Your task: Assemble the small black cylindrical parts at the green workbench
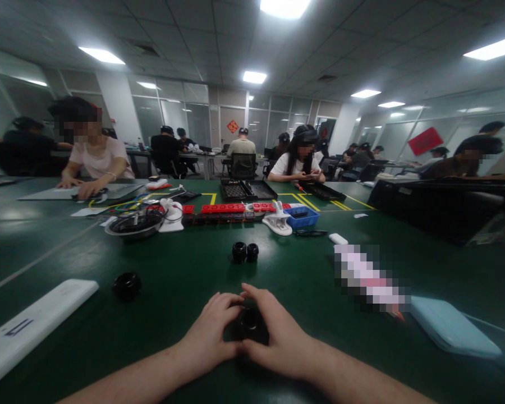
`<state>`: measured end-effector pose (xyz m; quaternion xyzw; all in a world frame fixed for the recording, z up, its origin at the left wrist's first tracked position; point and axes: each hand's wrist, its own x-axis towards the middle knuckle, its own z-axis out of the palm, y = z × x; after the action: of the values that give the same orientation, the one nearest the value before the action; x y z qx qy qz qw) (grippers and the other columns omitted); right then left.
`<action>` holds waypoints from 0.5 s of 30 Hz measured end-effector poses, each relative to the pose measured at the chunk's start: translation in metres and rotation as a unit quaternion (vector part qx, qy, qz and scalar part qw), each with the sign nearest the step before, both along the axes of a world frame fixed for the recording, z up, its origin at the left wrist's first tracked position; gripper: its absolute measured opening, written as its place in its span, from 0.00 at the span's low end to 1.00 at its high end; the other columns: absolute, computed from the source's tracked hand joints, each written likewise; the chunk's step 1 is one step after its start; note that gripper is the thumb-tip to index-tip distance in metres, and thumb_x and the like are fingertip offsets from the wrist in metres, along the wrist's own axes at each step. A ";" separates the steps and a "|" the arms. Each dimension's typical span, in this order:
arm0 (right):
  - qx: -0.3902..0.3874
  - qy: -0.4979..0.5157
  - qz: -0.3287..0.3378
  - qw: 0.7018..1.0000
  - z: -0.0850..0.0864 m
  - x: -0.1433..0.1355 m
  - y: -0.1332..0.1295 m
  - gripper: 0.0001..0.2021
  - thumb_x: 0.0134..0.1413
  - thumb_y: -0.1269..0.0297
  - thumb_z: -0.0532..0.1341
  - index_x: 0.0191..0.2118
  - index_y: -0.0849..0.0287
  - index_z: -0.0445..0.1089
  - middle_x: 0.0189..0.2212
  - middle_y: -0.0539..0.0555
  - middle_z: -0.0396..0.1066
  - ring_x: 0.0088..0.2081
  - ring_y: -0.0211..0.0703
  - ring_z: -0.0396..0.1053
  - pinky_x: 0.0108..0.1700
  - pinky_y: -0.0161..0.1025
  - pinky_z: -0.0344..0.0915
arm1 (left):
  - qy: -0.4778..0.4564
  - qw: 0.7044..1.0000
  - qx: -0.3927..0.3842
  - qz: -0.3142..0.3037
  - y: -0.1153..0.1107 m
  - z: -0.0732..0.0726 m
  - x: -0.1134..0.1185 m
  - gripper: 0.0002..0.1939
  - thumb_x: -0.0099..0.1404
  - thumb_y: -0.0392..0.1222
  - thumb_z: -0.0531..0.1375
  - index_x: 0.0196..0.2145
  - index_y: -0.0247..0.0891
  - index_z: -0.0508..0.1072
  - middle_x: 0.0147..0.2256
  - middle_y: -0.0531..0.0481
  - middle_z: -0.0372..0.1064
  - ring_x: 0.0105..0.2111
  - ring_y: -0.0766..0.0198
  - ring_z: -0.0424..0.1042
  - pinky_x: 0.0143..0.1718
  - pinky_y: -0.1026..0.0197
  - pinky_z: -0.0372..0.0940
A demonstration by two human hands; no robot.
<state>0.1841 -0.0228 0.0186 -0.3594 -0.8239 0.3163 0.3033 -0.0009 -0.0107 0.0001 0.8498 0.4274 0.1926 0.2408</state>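
Both hands meet around a black round part (249,320) low in the middle of the green table (185,269). My left hand (214,325) curves round its left side, and my right hand (278,331) round its right side, with the thumbs close together in front. The part is dark and partly covered by the fingers. Farther up stand two black ring-shaped parts side by side, a left one (239,252) and a smaller right one (252,252). Another black ring-shaped part (127,286) sits to the left.
A white long box (37,325) lies at left, a light blue pad (454,325) at right. Across the table are a metal bowl (134,224), a white clamp (278,220), a blue basket (302,217) and black trays (248,189). Two people sit opposite.
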 end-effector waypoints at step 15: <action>0.025 -0.015 0.000 1.000 0.004 0.001 -0.002 0.37 0.38 0.73 0.62 0.57 0.61 0.49 0.53 0.61 0.56 0.53 0.51 0.56 0.55 0.49 0.54 | 0.005 1.000 0.010 0.001 -0.001 -0.001 0.000 0.19 0.51 0.46 0.64 0.42 0.43 0.70 0.49 0.47 0.61 0.51 0.51 0.57 0.56 0.45 0.44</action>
<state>0.1852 -0.0245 0.0230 -0.3562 -0.8360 0.2901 0.3002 -0.0006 -0.0114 -0.0011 0.8526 0.4274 0.1930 0.2303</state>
